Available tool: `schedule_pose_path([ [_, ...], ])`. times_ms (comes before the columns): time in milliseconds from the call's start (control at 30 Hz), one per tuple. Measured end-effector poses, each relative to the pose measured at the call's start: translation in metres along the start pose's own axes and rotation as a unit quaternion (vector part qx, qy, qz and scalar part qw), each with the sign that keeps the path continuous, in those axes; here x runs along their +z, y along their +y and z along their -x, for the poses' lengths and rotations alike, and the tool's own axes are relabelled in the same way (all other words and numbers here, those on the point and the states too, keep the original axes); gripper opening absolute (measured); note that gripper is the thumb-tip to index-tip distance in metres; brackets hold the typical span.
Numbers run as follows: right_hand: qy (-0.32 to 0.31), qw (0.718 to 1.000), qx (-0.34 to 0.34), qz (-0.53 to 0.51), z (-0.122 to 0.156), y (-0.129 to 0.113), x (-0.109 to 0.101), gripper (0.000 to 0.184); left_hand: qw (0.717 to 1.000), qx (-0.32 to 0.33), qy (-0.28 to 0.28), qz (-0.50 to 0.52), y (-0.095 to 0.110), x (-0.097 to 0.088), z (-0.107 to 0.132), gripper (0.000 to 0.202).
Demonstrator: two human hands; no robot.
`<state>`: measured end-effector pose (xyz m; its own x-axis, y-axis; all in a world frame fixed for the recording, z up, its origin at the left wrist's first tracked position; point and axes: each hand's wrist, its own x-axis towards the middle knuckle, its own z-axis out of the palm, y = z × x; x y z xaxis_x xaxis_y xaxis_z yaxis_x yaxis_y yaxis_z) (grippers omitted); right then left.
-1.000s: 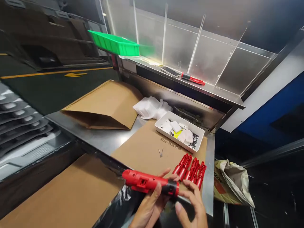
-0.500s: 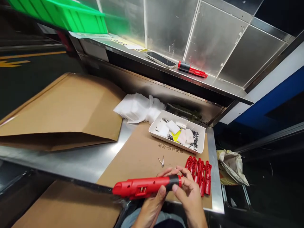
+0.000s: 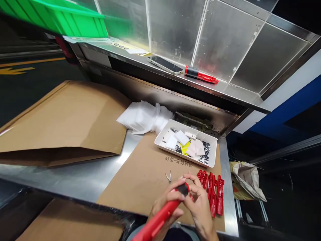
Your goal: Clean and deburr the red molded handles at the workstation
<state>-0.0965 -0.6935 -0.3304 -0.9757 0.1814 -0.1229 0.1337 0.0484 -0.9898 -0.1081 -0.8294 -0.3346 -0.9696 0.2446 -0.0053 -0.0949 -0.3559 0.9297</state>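
Observation:
My left hand (image 3: 167,204) grips a long red plastic tool (image 3: 156,221) with a black collar (image 3: 183,189) at its far end; the tool slants from the bottom edge up toward the bench. My right hand (image 3: 199,204) pinches that black collar with its fingertips. Just right of my hands lies a row of several red plastic parts (image 3: 212,192) on a cardboard sheet (image 3: 145,174). A small metal clip (image 3: 169,176) rests on the cardboard ahead of my left hand.
A white tray (image 3: 211,162) of small black screws and white packets sits behind the red parts. White bags (image 3: 144,117), a folded cardboard box (image 3: 62,124), a shelf with a phone (image 3: 165,64), another red tool (image 3: 200,75) and a green bin (image 3: 62,18).
The red tool has swung from lying crosswise to pointing away from me, its body dropping toward the bottom edge. Both hands stayed on it. The view shifted slightly.

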Motion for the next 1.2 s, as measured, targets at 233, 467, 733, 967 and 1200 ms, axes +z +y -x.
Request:
schedule_pose_path([
  [233, -0.078, 0.996, -0.026, -0.035, -0.009, -0.013, -0.014, 0.025, 0.988, -0.091, 0.031, 0.117, 0.005, 0.001, -0.02, 0.022],
  [467, 0.053, 0.997, -0.036, 0.042, -0.014, -0.024, -0.013, 0.029, 0.937, -0.202, 0.055, 0.28, -0.002, -0.009, -0.043, 0.032],
  [733, 0.0, 0.985, -0.118, 0.122, -0.016, -0.029, 0.005, 0.04, 0.92, -0.239, 0.048, 0.307, 0.011, 0.0, -0.044, 0.034],
  [967, -0.026, 0.965, -0.183, 0.189, -0.021, -0.02, 0.002, 0.033, 0.89, -0.283, 0.04, 0.356, 0.006, -0.001, -0.05, 0.033],
  [1200, 0.017, 0.922, -0.304, 0.238, -0.031, -0.01, -0.009, 0.019, 0.891, -0.282, 0.019, 0.356, 0.012, 0.002, -0.06, 0.033],
])
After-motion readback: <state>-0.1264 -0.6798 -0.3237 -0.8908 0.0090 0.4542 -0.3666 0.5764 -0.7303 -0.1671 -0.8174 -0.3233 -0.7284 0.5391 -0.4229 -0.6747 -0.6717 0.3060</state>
